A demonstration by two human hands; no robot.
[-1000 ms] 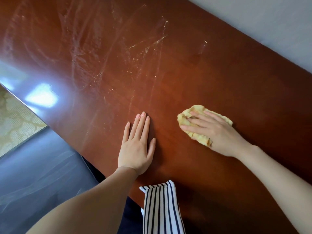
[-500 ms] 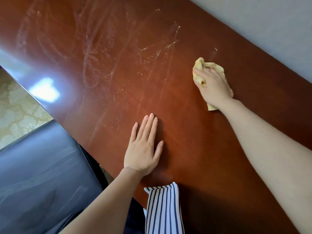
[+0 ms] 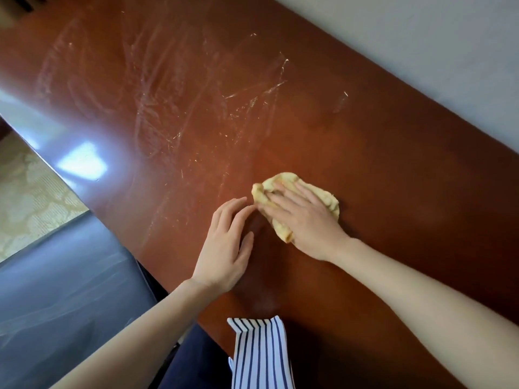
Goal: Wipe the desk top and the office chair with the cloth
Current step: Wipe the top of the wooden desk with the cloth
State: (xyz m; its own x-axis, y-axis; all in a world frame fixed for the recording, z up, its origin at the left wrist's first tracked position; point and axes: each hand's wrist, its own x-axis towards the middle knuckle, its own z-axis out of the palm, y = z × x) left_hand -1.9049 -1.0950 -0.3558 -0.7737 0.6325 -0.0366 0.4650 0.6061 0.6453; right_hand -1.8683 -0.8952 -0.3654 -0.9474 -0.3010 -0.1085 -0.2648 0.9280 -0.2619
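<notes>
Right hand (image 3: 306, 220): spread flat on the yellow cloth (image 3: 283, 179), fingers straight, pressing it to the wood rather than clutching it.
Cloth: bunched under that palm near mid-frame, on the desk top (image 3: 393, 192).
Left hand (image 3: 224, 248): at 7 o'clock from the cloth, resting on the desk, fingers loosely bent, holding nothing; fingertips just beside the cloth's edge, contact unclear.
Desk top: reddish-brown, pale streaks (image 3: 157, 122) toward 11 o'clock.
Office chair (image 3: 56, 290): dark seat at 8 o'clock.
Striped fabric (image 3: 261, 355): at 6 o'clock, by the desk's near edge.

The cloth (image 3: 284, 181) lies on the desk top (image 3: 393, 175) — chair (image 3: 56, 290) apparently just left.
</notes>
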